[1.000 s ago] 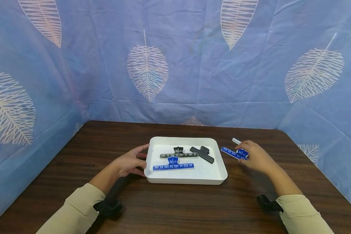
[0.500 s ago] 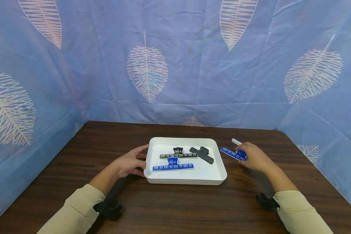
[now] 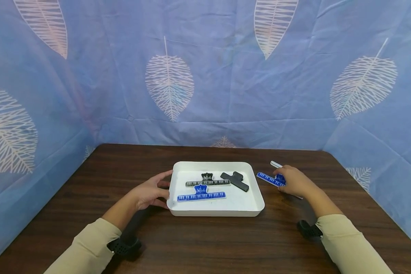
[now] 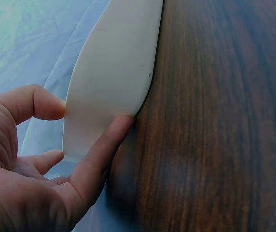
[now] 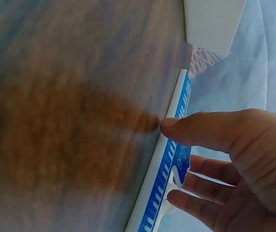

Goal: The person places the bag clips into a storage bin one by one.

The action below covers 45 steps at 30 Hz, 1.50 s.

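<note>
Against the left end of a white tray (image 3: 212, 211) rests my left hand (image 3: 150, 193), fingers spread. In the left wrist view its fingertips touch the outer wall of the tray. My right hand (image 3: 294, 182), right of the tray, pinches a blue clip (image 3: 270, 179) with piano-key markings; the thumb lies on the near edge and the fingers are behind. The hand covers part of this clip. A whitish strip (image 3: 275, 164) shows beyond the hand, its middle hidden; its kind is unclear.
Inside the tray lie another blue piano-key clip (image 3: 201, 196), a black piano-key clip (image 3: 207, 182) and a plain black clip (image 3: 235, 180). The tray stands on a dark wooden table (image 3: 226, 243). Blue leaf-patterned cloth (image 3: 212, 91) hangs behind and at both sides.
My right hand has shifted slightly left over the blue clip, covering more of its right end. My left hand stays at the tray. The head view has turned a little.
</note>
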Tool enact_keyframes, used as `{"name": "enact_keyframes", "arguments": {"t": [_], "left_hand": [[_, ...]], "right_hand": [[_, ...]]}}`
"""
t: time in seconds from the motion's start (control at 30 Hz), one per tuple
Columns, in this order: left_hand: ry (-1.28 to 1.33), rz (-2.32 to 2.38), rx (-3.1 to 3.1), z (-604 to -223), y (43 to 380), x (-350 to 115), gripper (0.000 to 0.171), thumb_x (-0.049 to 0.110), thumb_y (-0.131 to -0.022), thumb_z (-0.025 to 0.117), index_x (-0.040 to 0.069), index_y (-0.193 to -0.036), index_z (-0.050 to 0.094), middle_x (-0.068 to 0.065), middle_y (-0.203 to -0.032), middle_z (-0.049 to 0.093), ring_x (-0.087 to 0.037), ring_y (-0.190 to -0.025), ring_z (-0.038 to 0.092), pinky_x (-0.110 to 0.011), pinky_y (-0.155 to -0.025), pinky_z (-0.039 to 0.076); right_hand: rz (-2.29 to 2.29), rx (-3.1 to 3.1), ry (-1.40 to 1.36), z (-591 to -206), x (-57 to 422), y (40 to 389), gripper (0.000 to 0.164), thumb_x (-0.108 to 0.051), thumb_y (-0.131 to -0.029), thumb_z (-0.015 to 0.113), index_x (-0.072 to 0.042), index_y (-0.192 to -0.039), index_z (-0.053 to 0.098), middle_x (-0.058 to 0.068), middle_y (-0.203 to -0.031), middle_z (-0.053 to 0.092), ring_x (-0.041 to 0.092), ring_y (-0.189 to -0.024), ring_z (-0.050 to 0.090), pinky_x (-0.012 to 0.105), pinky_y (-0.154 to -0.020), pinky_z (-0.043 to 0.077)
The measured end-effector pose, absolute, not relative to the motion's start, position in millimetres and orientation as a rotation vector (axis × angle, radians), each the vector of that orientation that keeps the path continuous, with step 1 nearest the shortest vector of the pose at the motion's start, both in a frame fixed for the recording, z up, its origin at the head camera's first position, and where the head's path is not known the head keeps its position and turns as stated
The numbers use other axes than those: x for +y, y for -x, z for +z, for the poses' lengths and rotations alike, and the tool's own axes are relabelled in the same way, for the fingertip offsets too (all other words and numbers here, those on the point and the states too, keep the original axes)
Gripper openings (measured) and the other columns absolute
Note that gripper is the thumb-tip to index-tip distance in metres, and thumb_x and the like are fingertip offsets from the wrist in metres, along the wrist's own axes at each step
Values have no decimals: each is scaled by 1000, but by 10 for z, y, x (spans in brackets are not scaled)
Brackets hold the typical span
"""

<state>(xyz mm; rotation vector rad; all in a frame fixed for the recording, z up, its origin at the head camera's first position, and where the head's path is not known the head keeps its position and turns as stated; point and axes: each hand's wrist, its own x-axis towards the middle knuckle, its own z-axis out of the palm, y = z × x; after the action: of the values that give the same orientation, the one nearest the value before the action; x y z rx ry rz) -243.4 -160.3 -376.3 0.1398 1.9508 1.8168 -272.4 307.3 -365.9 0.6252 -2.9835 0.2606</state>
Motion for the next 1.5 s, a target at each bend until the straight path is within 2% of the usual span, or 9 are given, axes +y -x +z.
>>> {"name": "enact_keyframes", "arguments": {"t": [0.23,0.5,0.73,1.2,1.5], "left_hand": [[-141,1813,1944,-3761,2436,-1616,98,-10,-72,60,13,-156,15,-30,-144,31,-35,-98,60,-51,-75,57],[-131,1817,1952,-3771,2435,-1609,99,-10,-71,60,14,-156,17,-29,-143,33,-34,-96,61,-50,-74,57],[-137,1817,1950,-3769,2433,-1612,99,-10,-71,60,13,-157,16,-29,-143,32,-34,-96,62,-51,-74,57],[-117,1817,1959,-3771,2441,-1599,98,-10,-71,62,15,-156,18,-28,-143,33,-33,-94,62,-50,-73,57],[-114,1812,1971,-3771,2438,-1598,98,-10,-72,61,15,-156,18,-28,-143,33,-33,-94,62,-49,-72,57]], "right_hand": [[281,-3095,-590,-3664,3079,2811,50,-9,-75,80,7,-119,62,22,-104,65,30,-87,63,52,-80,52],[292,-3119,-590,-3666,3080,2840,44,-8,-74,79,3,-115,65,18,-100,67,29,-86,63,52,-78,53],[297,-3113,-593,-3664,3081,2814,42,-11,-72,80,0,-110,68,11,-93,67,23,-80,62,49,-74,53],[352,-3082,-605,-3627,3101,2711,41,-9,-72,79,1,-110,68,16,-100,68,27,-85,64,48,-73,54],[319,-3049,-637,-3527,3109,2637,43,-9,-71,79,1,-111,67,17,-100,67,24,-81,62,45,-69,54]]}}
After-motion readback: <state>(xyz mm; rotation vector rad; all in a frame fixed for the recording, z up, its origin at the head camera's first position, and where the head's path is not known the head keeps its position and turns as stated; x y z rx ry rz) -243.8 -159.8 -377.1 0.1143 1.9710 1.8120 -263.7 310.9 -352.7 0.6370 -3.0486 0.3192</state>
